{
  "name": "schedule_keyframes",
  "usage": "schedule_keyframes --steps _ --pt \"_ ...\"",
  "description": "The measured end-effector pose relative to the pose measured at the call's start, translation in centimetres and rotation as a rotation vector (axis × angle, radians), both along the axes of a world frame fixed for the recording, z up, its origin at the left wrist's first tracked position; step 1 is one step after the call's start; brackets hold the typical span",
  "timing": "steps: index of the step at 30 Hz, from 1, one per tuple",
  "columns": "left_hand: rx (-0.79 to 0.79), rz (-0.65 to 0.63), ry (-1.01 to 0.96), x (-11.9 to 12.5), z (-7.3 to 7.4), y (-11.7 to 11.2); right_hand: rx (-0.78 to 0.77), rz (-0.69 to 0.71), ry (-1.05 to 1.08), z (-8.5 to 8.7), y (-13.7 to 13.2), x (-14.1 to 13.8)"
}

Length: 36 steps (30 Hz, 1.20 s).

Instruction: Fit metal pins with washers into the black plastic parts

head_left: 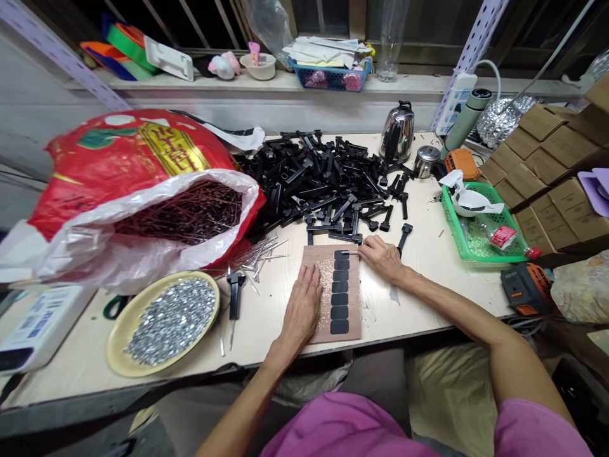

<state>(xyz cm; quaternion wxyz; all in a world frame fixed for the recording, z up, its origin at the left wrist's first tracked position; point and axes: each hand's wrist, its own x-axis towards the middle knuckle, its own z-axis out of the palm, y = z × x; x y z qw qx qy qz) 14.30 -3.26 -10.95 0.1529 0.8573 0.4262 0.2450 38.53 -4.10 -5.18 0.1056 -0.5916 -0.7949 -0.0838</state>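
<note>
My left hand (302, 306) lies flat, fingers stretched, on the left side of a brown board (351, 317) in front of me. A column of several black pieces (339, 293) runs down the board. My right hand (381, 256) rests at the board's top right corner, its fingers pinched on a thin metal pin (350, 253) that touches the topmost black piece. A large heap of black plastic parts (328, 184) lies just behind the board.
A red bag (143, 190) of dark rods lies open at left, with a yellow plate (118, 336) of small metal bits before it. Loose nails (259, 257) and a black part (235, 293) lie beside the board. A kettle (397, 132), green basket (476, 254) and cardboard boxes (547, 158) stand at right.
</note>
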Motion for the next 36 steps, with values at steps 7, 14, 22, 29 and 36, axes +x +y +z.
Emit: schedule_keyframes --steps 7,14,22,29,36 --pt "-0.006 0.017 0.001 0.1 0.0 0.0 -0.022 0.513 -0.020 -1.0 -3.7 -2.1" --pt "0.002 0.026 0.010 0.3 -0.1 -0.1 0.019 0.209 -0.028 -0.3 -0.1 -0.2" --pt "0.033 0.023 0.014 0.2 -0.4 -0.1 0.028 0.259 0.007 -1.1 -1.4 -1.1" --pt "0.095 0.023 0.043 0.4 -0.5 -0.1 0.127 0.169 -0.007 -0.6 2.3 0.2" --pt "0.090 0.022 0.047 0.4 -0.4 -0.1 0.083 0.526 0.012 -1.9 -2.4 -1.7"
